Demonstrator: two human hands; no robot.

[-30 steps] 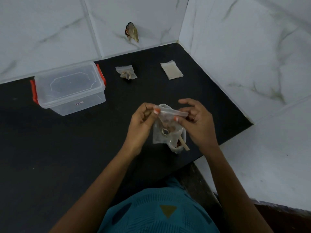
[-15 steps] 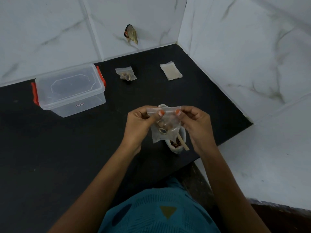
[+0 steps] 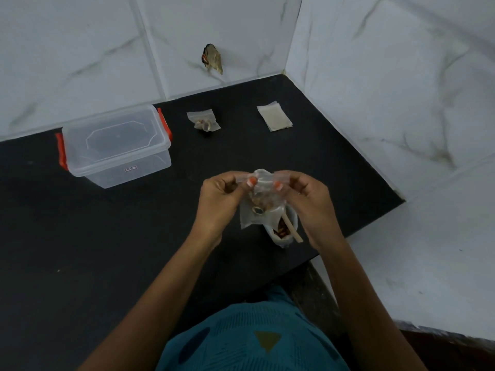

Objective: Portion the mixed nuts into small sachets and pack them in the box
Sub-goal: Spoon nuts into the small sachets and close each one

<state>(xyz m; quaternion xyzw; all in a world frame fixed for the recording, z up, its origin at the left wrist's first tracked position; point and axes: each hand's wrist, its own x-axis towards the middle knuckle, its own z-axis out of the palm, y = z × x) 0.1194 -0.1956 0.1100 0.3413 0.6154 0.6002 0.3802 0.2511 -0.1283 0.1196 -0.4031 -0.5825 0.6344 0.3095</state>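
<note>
Sealing the filled sachet (image 3: pixel 261 203): your 2 hands (image 3: pixel 219 195) (image 3: pixel 310 199) pinch its top strip; next, open the box (image 3: pixel 115 145).

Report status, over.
Left grip and right grip pinch the sachet top, nuts inside. Second sachet lies beyond. The box shut: open before packing.

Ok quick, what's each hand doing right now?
The left hand is closed, pinching the left end of the sachet top.
The right hand is closed, pinching the right end of the same sachet top.
</note>
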